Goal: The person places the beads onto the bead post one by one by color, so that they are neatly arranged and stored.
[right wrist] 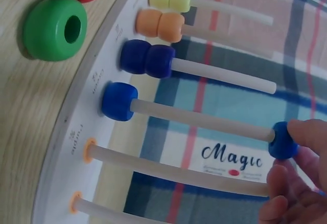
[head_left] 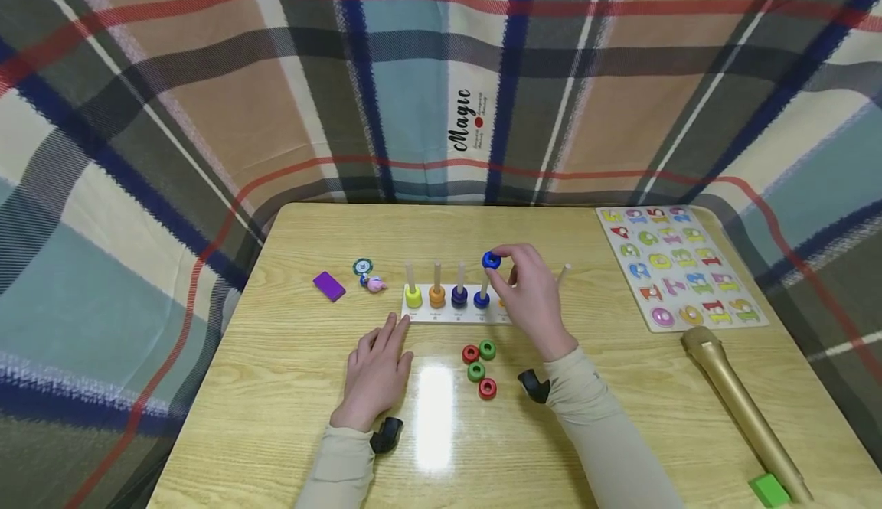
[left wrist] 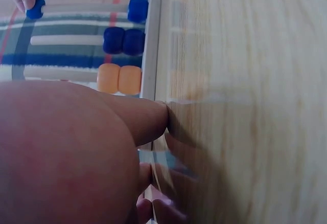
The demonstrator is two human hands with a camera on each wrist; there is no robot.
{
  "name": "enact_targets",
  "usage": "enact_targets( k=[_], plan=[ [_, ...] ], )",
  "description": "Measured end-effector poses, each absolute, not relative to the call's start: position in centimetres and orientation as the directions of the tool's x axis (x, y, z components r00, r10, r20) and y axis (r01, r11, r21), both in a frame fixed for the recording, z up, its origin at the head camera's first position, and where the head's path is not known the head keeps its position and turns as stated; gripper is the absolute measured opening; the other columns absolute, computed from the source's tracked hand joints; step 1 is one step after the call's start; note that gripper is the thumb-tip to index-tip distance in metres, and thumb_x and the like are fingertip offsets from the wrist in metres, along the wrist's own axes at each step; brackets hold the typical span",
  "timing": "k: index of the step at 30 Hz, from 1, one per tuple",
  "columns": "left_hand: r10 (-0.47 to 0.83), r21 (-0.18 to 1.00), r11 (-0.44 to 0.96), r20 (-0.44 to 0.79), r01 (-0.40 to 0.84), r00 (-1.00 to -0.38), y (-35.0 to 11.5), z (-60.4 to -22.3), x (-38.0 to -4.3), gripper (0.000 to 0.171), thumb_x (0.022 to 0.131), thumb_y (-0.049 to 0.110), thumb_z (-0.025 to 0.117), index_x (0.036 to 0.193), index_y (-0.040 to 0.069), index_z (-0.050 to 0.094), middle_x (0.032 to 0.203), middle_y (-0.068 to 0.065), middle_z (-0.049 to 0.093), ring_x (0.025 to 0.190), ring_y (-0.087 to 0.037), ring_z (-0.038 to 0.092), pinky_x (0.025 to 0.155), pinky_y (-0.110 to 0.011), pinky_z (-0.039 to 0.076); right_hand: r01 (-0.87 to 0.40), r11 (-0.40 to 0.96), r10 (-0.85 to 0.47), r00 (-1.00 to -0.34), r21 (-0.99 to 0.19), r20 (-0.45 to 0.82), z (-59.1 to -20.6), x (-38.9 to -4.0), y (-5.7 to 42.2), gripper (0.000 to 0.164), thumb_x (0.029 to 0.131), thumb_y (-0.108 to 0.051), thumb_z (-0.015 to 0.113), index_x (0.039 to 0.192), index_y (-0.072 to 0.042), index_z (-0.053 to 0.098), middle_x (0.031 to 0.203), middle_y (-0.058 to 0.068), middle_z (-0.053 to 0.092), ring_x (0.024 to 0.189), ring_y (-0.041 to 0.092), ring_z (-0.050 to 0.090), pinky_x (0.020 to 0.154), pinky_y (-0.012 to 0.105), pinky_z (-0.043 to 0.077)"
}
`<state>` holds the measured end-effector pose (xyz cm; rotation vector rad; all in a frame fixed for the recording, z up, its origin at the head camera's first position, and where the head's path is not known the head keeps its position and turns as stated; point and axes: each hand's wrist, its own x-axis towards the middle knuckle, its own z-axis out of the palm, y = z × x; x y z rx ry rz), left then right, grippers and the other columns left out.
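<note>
A white board (head_left: 426, 319) with a row of upright pegs stands on the table. Thumb and fingers of my right hand (head_left: 532, 295) pinch a blue ring bead (right wrist: 282, 141) at the top of a peg whose base carries another blue bead (right wrist: 119, 102). Neighbouring pegs hold pairs of dark blue (right wrist: 146, 59), orange (head_left: 437, 297) and yellow beads (head_left: 413, 297). Two further pegs show bare shafts in the right wrist view. My left hand (head_left: 375, 371) lies with fingers extended, fingertips right at the board's front left corner.
Two red beads (head_left: 488, 389) and two green beads (head_left: 487, 350) lie before the board. A purple block (head_left: 329, 286) and small trinkets (head_left: 374, 285) are at left. To the right are a puzzle board (head_left: 678, 268), a gold microphone-shaped stick (head_left: 747, 409) and a green block (head_left: 769, 491).
</note>
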<state>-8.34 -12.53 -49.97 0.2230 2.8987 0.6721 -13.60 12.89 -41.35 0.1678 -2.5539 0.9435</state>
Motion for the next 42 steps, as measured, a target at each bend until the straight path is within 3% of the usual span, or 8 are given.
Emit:
enact_targets(
  k=[7,12,15,21,26,32,37,42],
  plan=[
    [0.179,0.439,0.892,-0.119,0.11,-0.977,-12.5,-50.0,-8.4,0.06,0.106,0.033,0.051,0.162,0.026,0.031,0.171,-0.003,0.025,0.149,-0.038,0.029,0.11,-0.06,0.032,-0.265,0.775,0.01,-0.903,-0.575,0.43,-41.3,-13.4,13.1,0.026,0.094,-0.018,0.074,0.118,-0.008,0.07,0.117,0.01,0.066,0.071,0.023,0.06,0.059,0.027,0.042],
    [0.176,0.443,0.891,-0.127,0.103,-0.976,-12.5,-50.0,-8.4,0.06,0.106,0.033,0.051,0.162,0.026,0.03,0.171,-0.003,0.024,0.15,-0.038,0.028,0.111,-0.059,0.032,-0.284,0.775,-0.035,-0.911,-0.564,0.411,-41.9,-12.6,13.7,0.015,0.096,-0.015,0.071,0.109,-0.008,0.07,0.104,0.009,0.067,0.073,0.022,0.059,0.061,0.028,0.043],
    [0.173,0.452,0.887,-0.135,0.095,-0.976,-12.5,-50.0,-8.5,0.06,0.106,0.034,0.051,0.162,0.027,0.03,0.171,-0.003,0.023,0.15,-0.038,0.027,0.111,-0.059,0.031,-0.297,0.803,-0.139,-0.937,-0.517,0.322,-43.3,-11.6,14.3,0.015,0.096,-0.018,0.071,0.109,-0.01,0.071,0.099,0.005,0.069,0.074,0.015,0.057,0.062,0.028,0.046],
    [0.172,0.449,0.888,-0.129,0.097,-0.977,-12.5,-50.1,-8.6,0.06,0.106,0.033,0.05,0.162,0.026,0.03,0.171,-0.004,0.023,0.15,-0.039,0.027,0.111,-0.06,0.031,-0.375,0.814,-0.408,-0.913,-0.443,0.022,-46.8,-9.7,14.9,0.039,0.091,-0.028,0.078,0.127,-0.018,0.069,0.122,0.0,0.067,0.092,0.012,0.066,0.079,0.036,0.057],
    [0.176,0.445,0.89,-0.134,0.099,-0.975,-12.5,-50.1,-8.6,0.06,0.106,0.034,0.05,0.162,0.026,0.03,0.171,-0.004,0.023,0.15,-0.039,0.027,0.111,-0.06,0.031,-0.385,0.819,-0.433,-0.901,-0.426,-0.018,-48.2,-9.0,14.8,0.028,0.088,-0.021,0.079,0.115,-0.019,0.072,0.116,-0.001,0.068,0.099,0.016,0.068,0.087,0.041,0.058],
    [0.18,0.447,0.889,-0.139,0.1,-0.974,-12.5,-50.0,-8.6,0.06,0.106,0.034,0.051,0.162,0.026,0.03,0.171,-0.003,0.023,0.15,-0.039,0.027,0.112,-0.061,0.031,-0.345,0.809,-0.281,-0.938,-0.476,0.203,-48.0,-9.0,15.6,0.031,0.087,-0.015,0.081,0.116,-0.015,0.07,0.11,-0.002,0.07,0.086,0.011,0.064,0.074,0.031,0.055],
    [0.179,0.449,0.888,-0.139,0.099,-0.974,-12.5,-50.0,-8.6,0.06,0.107,0.034,0.05,0.163,0.026,0.029,0.172,-0.003,0.022,0.151,-0.039,0.025,0.112,-0.06,0.03,-0.357,0.741,-0.036,-0.866,-0.568,0.499,-46.1,-9.9,16.5,0.034,0.085,-0.009,0.083,0.116,-0.008,0.069,0.113,0.009,0.069,0.077,0.017,0.061,0.062,0.024,0.044],
    [0.176,0.448,0.889,-0.143,0.095,-0.974,-12.5,-50.0,-8.6,0.06,0.107,0.035,0.049,0.163,0.027,0.029,0.172,-0.003,0.021,0.151,-0.038,0.025,0.112,-0.06,0.03,-0.332,0.724,0.095,-0.82,-0.605,0.565,-44.5,-11.1,16.9,0.033,0.091,-0.01,0.077,0.122,-0.009,0.068,0.117,0.011,0.067,0.074,0.021,0.062,0.061,0.022,0.041]
  ],
)
